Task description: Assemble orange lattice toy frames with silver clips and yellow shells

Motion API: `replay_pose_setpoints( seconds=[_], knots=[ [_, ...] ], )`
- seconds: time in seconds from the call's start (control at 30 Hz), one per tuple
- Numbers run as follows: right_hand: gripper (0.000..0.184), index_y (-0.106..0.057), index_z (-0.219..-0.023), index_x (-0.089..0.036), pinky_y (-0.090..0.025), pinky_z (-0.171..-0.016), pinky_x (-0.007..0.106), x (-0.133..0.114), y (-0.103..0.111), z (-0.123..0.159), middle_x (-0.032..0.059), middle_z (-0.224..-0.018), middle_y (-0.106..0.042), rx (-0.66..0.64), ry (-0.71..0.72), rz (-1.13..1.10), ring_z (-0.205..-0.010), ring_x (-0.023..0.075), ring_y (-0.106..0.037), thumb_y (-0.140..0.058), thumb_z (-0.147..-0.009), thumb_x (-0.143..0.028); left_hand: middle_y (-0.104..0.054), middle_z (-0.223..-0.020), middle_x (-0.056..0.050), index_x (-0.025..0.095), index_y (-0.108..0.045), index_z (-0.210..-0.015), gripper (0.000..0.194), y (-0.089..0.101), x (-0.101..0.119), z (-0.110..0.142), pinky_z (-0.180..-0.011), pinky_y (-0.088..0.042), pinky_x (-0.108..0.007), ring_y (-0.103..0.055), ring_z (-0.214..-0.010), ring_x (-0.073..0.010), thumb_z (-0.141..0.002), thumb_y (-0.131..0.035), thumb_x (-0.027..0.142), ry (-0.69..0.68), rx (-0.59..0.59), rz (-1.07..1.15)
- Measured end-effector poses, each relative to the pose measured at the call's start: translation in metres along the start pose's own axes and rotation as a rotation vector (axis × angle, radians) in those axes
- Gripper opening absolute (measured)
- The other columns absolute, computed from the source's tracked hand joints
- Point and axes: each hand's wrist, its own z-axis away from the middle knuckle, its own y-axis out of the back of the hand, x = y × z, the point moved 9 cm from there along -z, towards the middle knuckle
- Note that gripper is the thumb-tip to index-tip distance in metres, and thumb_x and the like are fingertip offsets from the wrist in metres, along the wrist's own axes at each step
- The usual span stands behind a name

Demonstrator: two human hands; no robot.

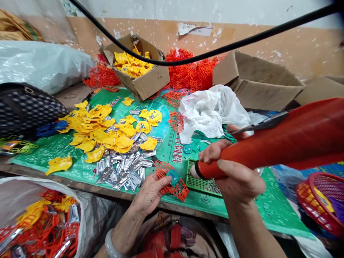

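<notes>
Over one sheet [268, 211], left fingers [163, 182] tight on one orange frame [176, 192], right fingers [213, 151] round one red tool [255, 145]

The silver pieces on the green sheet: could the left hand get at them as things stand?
Probably yes: the silver pieces lie just beside the left hand with nothing standing between, though it holds an orange frame and may need freeing first.

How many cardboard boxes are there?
3. The left box holds yellow plastic pieces; the middle box sits right of centre; the right box is cut off by the picture's edge. More may be hidden.
</notes>
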Motion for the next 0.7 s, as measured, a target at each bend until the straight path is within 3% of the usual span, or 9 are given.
replay_pose_setpoints(
  seconds=[0.23, 0.47, 0.7],
  knots=[
    [0.037, -0.065, -0.103, -0.032, -0.053, -0.067, 0.033, 0.009, -0.02, 0.02, -0.0035, -0.074, -0.064, -0.067, -0.066, -0.079, -0.066, 0.0138, -0.061, -0.078, -0.071, -0.018, -0.075, -0.091, -0.005, 0.016, -0.074, -0.1, 0.027, -0.005, 0.001, 0.0, -0.083, -0.052, -0.03, -0.066, -0.081, -0.0171, -0.073, -0.08, 0.019, 0.011, -0.04, 0.019],
    [0.037, -0.064, -0.104, -0.033, -0.051, -0.069, 0.032, 0.015, -0.024, 0.02, -0.0039, -0.076, -0.065, -0.086, -0.08, -0.112, -0.068, 0.0132, -0.061, -0.078, -0.073, -0.019, -0.073, -0.082, -0.003, 0.016, -0.074, -0.091, 0.019, -0.006, 0.001, -0.003, -0.074, -0.051, -0.027, -0.064, -0.071, -0.0145, -0.072, -0.078, 0.015, 0.016, -0.036, 0.027],
    [0.039, -0.063, -0.107, -0.035, -0.05, -0.069, 0.033, 0.018, -0.025, 0.021, -0.0044, -0.075, -0.064, -0.076, -0.098, -0.11, -0.067, 0.0136, -0.059, -0.078, -0.073, -0.022, -0.074, -0.087, -0.005, 0.016, -0.074, -0.092, 0.02, -0.007, 0.002, -0.001, -0.076, -0.053, -0.029, -0.065, -0.076, -0.0172, -0.072, -0.079, 0.018, 0.014, -0.039, 0.028]
  ],
)
